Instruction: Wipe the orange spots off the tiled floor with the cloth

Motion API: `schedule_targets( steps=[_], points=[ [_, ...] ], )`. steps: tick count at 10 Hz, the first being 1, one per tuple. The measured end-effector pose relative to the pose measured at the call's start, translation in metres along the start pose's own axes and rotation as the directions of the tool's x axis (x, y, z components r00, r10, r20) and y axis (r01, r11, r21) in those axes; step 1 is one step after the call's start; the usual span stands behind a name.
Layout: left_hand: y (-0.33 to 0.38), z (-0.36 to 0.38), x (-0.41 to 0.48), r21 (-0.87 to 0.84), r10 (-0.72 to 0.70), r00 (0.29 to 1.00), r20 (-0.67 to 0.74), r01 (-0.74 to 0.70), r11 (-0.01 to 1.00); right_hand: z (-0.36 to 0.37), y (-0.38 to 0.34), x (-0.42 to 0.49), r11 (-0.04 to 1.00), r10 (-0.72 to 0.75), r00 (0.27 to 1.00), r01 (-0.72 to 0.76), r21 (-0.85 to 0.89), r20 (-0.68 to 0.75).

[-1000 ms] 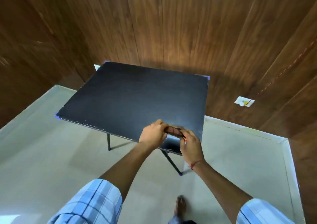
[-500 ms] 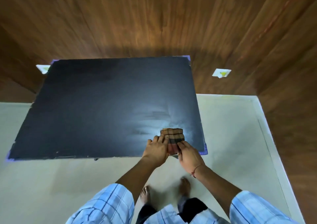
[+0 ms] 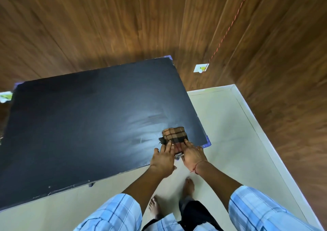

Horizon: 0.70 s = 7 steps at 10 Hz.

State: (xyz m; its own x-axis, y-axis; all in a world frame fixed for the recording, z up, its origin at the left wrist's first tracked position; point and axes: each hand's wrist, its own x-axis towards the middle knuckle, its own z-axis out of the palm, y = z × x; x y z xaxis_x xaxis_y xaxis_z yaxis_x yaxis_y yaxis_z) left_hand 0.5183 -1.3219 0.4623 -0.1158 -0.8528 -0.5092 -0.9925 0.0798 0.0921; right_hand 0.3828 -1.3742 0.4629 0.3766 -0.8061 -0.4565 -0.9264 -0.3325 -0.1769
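Note:
A folded brown plaid cloth [image 3: 175,134] lies on the black tabletop [image 3: 85,124], close to its near right corner. My left hand [image 3: 163,158] rests straight fingers on the cloth's near left edge. My right hand [image 3: 192,153] lays flat fingers on its near right edge. The two hands sit side by side at the table's front edge. The pale tiled floor [image 3: 230,142] shows to the right of and below the table, and I see no orange spots on the part in view.
Dark wood-panel walls close in behind and to the right. A white wall socket [image 3: 201,68] with a red cord hangs behind the table, and another white fitting [image 3: 5,96] sits at far left. My bare feet [image 3: 189,186] stand on the floor just below the table edge.
The cloth, held between both hands at the table edge a second ago, now lies on the tabletop. My fingers have flattened onto it, and I have stepped closer and look further down.

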Motion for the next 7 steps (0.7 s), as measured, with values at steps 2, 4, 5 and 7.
schedule_targets(
  steps=[2,4,5,7],
  points=[
    [0.001,-0.011,0.003,0.014,0.006,0.998,0.063,-0.007,1.000,0.001,0.006,-0.007,0.998,0.015,0.999,-0.012,-0.063,0.047],
    [0.007,-0.004,-0.015,-0.113,0.004,0.995,0.096,0.007,0.994,0.000,0.012,-0.023,0.995,-0.026,0.997,0.033,-0.089,0.074],
    [0.013,-0.012,-0.017,-0.205,-0.038,0.992,0.118,0.061,0.977,-0.002,0.019,-0.027,0.994,-0.044,0.995,0.053,-0.100,0.086],
    [0.022,-0.025,-0.029,-0.494,-0.223,0.974,-0.034,0.177,0.851,-0.016,0.031,-0.044,0.976,-0.079,0.996,0.071,0.204,0.033]
  ],
)
